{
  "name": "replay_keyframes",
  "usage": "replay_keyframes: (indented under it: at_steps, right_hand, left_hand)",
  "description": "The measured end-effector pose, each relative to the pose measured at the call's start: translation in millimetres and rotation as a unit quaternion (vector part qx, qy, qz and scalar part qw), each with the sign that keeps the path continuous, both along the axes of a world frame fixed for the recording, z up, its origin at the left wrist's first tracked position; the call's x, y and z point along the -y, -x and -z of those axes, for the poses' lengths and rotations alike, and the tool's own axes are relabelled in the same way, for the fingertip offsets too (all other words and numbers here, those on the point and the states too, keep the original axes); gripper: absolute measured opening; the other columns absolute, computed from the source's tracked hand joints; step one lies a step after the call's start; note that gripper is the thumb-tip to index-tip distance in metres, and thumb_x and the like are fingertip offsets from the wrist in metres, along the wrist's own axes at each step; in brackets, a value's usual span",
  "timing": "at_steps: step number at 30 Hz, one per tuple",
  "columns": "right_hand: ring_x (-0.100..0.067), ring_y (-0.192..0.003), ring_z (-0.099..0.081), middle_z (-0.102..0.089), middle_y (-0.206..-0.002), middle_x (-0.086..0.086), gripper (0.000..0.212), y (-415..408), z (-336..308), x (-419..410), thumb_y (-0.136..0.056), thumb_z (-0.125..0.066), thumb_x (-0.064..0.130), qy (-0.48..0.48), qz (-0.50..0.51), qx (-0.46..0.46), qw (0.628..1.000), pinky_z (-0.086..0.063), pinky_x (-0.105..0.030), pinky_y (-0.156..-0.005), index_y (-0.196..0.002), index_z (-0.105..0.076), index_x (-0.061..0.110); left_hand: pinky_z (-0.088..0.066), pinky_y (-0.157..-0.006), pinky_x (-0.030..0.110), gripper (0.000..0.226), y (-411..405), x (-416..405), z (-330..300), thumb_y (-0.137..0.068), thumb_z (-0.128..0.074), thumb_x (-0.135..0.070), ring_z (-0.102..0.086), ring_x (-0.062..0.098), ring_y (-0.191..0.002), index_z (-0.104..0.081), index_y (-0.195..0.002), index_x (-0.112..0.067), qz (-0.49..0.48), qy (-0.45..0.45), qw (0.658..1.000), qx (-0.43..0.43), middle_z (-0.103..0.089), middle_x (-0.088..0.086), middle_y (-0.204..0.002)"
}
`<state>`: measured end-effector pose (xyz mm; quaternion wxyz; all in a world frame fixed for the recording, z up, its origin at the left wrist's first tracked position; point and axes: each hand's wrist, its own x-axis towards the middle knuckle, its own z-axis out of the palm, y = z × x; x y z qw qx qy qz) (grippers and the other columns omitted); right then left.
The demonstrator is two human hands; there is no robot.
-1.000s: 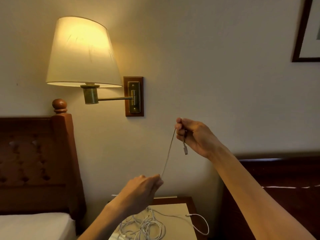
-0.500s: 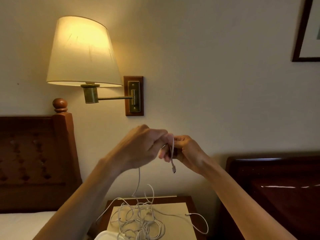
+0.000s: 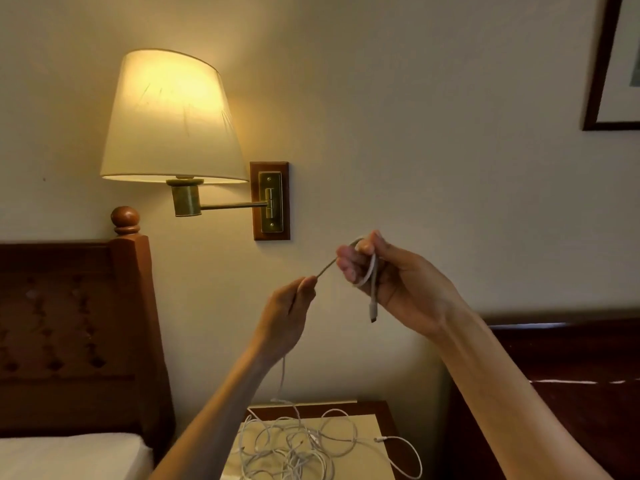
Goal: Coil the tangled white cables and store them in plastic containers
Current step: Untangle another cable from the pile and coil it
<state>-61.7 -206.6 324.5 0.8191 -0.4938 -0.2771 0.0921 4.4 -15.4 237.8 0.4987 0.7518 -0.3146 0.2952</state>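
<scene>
White, thin cable [image 3: 373,271] loops round the right hand [image 3: 391,282], fingers curled gripping it; left hand [image 3: 291,313] pinches the taut strand mid-frame, tangled cables [image 3: 294,445] below.

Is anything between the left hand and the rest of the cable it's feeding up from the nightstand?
Nothing visible. From the left hand the cable hangs free to the tangle on the nightstand.

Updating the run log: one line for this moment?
right hand: holds cable loop | left hand: pinches same cable | tangle: on nightstand | containers: not in view
</scene>
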Motion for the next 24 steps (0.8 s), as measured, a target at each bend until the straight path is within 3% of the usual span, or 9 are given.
replay_keyframes:
  at_steps: [4,6,8,10,13,18,24]
  right_hand:
    - [-0.007,-0.055,-0.051,-0.059,-0.071,-0.002,0.027,-6.8,-14.1,17.2,-0.100,-0.043,0.023,-0.070,0.031,-0.035,0.996,-0.047,-0.017,-0.052,-0.078,-0.052,0.010]
    - [-0.005,-0.052,-0.046,-0.057,-0.066,0.002,0.024,-15.7,-11.0,20.2,-0.101,-0.045,0.022,-0.028,0.081,-0.024,0.996,-0.043,-0.016,-0.050,-0.083,-0.054,0.009]
    - [-0.009,-0.058,-0.057,-0.065,-0.072,-0.003,0.023,-22.6,-0.1,17.3,-0.100,-0.050,0.021,0.047,0.145,-0.013,0.988,-0.049,-0.020,-0.057,-0.090,-0.063,0.005]
    - [-0.016,-0.067,-0.067,-0.072,-0.080,-0.010,0.024,-28.6,12.8,11.2,-0.099,-0.054,0.019,0.132,0.211,0.017,0.968,-0.055,-0.025,-0.063,-0.094,-0.069,0.001]
    - [-0.024,-0.070,-0.070,-0.073,-0.080,-0.016,0.026,-32.7,27.4,3.2,-0.099,-0.055,0.018,0.216,0.243,0.065,0.943,-0.055,-0.029,-0.065,-0.091,-0.071,-0.002]
    - [-0.013,-0.056,-0.063,-0.069,-0.064,-0.006,0.032,-29.8,40.8,-2.1,-0.101,-0.052,0.021,0.328,0.251,0.134,0.901,-0.047,-0.019,-0.055,-0.086,-0.071,0.000]
    - [-0.014,-0.055,-0.054,-0.060,-0.060,-0.004,0.041,-19.6,45.8,-10.2,-0.105,-0.038,0.027,0.317,0.160,0.114,0.928,-0.046,-0.021,-0.059,-0.087,-0.069,0.007]
  left_hand:
    - [-0.025,-0.049,0.032,0.044,6.9,2.0,51.3,-0.092,-0.037,-0.065,-0.031,0.006,-0.052,-0.049,-0.062,-0.035,-0.001,-0.009,0.996,-0.093,-0.038,-0.013,-0.054]
    - [-0.024,-0.048,0.028,0.051,22.9,6.9,54.9,-0.093,-0.036,-0.065,-0.029,0.004,-0.048,-0.047,-0.057,-0.030,0.018,-0.115,0.989,-0.095,-0.038,-0.013,-0.050]
    - [-0.026,-0.049,0.031,0.052,38.9,15.4,40.7,-0.098,-0.037,-0.055,-0.030,0.008,-0.045,-0.043,-0.057,-0.024,0.034,-0.275,0.959,-0.065,-0.039,-0.011,-0.051]
    - [-0.028,-0.050,0.028,0.051,49.7,22.0,18.2,-0.101,-0.036,-0.050,-0.035,0.013,-0.046,-0.046,-0.061,-0.019,0.043,-0.356,0.933,-0.033,-0.043,-0.004,-0.054]
    - [-0.028,-0.047,0.024,0.052,56.1,19.3,-12.6,-0.102,-0.036,-0.047,-0.038,0.021,-0.044,-0.052,-0.065,-0.014,0.062,-0.330,0.942,0.032,-0.044,0.000,-0.052]
    - [-0.027,-0.041,0.017,0.034,47.2,1.0,-37.8,-0.102,-0.037,-0.043,-0.041,0.010,-0.038,-0.046,-0.069,-0.039,-0.006,-0.278,0.949,0.151,-0.034,-0.018,-0.047]
    - [-0.031,-0.048,0.012,0.037,18.4,-9.7,-43.8,-0.102,-0.037,-0.044,-0.046,0.007,-0.042,-0.050,-0.072,-0.028,-0.113,-0.220,0.948,0.199,-0.040,-0.014,-0.050]
